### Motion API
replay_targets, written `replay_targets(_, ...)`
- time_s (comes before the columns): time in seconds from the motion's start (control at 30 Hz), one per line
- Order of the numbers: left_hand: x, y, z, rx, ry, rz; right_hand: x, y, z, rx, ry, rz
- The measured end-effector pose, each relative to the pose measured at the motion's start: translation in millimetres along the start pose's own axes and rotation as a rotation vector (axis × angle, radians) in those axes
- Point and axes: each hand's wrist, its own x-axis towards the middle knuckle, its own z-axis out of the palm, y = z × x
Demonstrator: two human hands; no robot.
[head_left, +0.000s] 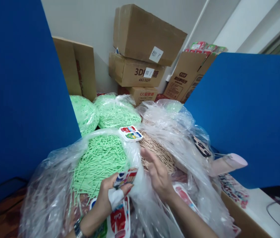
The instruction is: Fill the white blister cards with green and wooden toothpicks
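My left hand [106,195], with a white wrap near the thumb, is closed on a small printed packet [127,177] in red, white and dark blue. The packet is slightly blurred. Beside it, my right hand [158,177] has its fingers stretched out and holds nothing. Its fingertips are over the edge of a pile of thin brown sticks [156,148]. Thin light-green sticks [100,162] fill an opened clear plastic bag [53,175] to the left. Below my hands lies a red printed cola pack [118,219], partly covered by my left arm.
A red-and-green printed pack [131,133] rests on the bag's edge. Further green-stick bags [117,110] stand behind. Cardboard boxes [144,36] are stacked at the wall. Blue panels [249,115] flank both sides. A pale pink cylinder [229,163] lies at the right.
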Motion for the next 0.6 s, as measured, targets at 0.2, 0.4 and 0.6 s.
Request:
replay_targets(0.2,-4.7,-0.5,-6.3,-0.063,0.029,-0.108,2.1,79.9,-33.9,-0.471,-0.026,0.305)
replay_targets(0.4,-4.0,-15.7,-0.3,-0.036,0.008,-0.065,-3.6,122.5,-4.7,-0.687,-0.246,0.397)
replay_targets(0.6,-7.6,-2.6,0.9,-0.097,0.026,-0.083,16.4,126.8,30.2,-0.835,-0.335,0.499)
